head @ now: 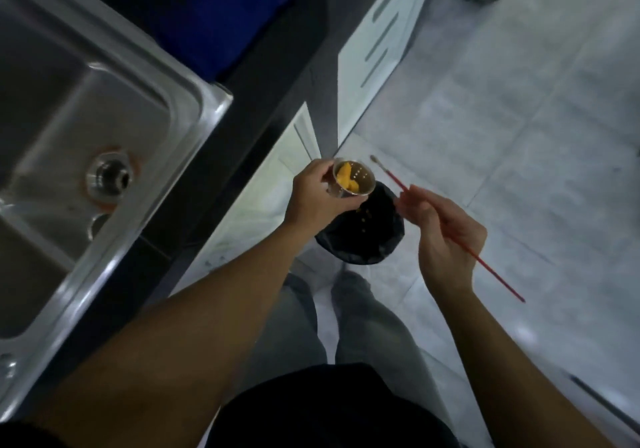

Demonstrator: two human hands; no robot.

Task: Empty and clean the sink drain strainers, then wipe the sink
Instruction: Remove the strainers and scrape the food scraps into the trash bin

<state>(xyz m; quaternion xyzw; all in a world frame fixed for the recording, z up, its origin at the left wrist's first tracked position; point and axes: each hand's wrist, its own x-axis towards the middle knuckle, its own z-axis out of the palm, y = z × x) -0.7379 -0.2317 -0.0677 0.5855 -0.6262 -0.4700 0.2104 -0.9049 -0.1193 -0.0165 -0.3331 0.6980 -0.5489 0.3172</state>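
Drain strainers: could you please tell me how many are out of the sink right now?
1: a perforated steel strainer cup holding orange scraps, held in the left hand over the black-lined bin. Others may be hidden.

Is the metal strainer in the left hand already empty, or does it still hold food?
Not empty. The strainer, held in the left hand above the black bin bag, holds yellow-orange food scraps.

No text, label, brand, number or sign can be read anywhere, neither on the stainless steel sink nor on anything near it.
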